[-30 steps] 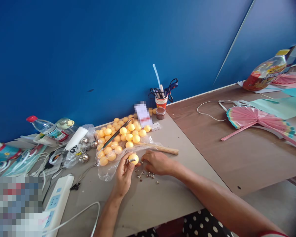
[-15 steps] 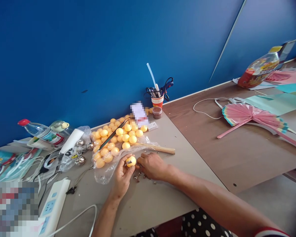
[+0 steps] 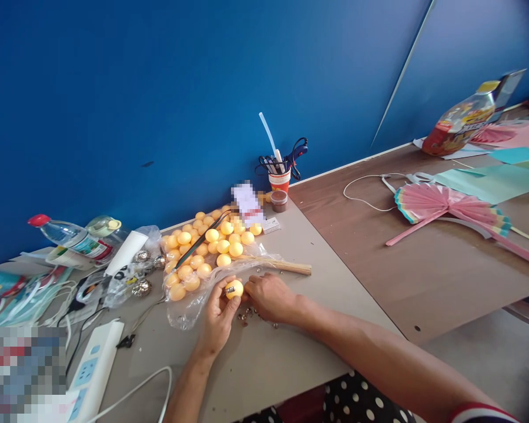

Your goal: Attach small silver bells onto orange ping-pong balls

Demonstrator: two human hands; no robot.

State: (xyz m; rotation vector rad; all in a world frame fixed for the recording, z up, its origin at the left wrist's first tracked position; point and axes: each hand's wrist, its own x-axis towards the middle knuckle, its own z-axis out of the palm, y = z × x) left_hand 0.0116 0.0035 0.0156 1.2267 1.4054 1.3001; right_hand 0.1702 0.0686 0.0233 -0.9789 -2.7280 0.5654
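An orange ping-pong ball [image 3: 234,289] with a dark mark on its face sits between the thumb and fingers of my left hand [image 3: 218,314]. Close to the ball's right side is my right hand [image 3: 268,298], its fingers bent and drawn together above the table; their tips are hidden, so what they pinch cannot be made out. Small shiny metal pieces [image 3: 245,316] lie scattered under and beside my right hand. Just behind both hands, a clear plastic bag [image 3: 183,314] carries many more orange balls [image 3: 203,270], with dark tweezers [image 3: 198,242] resting across them.
A bundle of thin wooden sticks [image 3: 293,268] lies right of the bag. Behind stand a paper cup [image 3: 279,181] of tools and a small lidded tub [image 3: 279,201]. On the left are a bottle [image 3: 77,238] and a power strip [image 3: 94,367]; rightward lies a pink paper fan [image 3: 449,205].
My right hand has shifted slightly left, nearer the ball. The left hand keeps its hold, and the dark mark on the ball looks slightly turned. The whole view has shifted a little.
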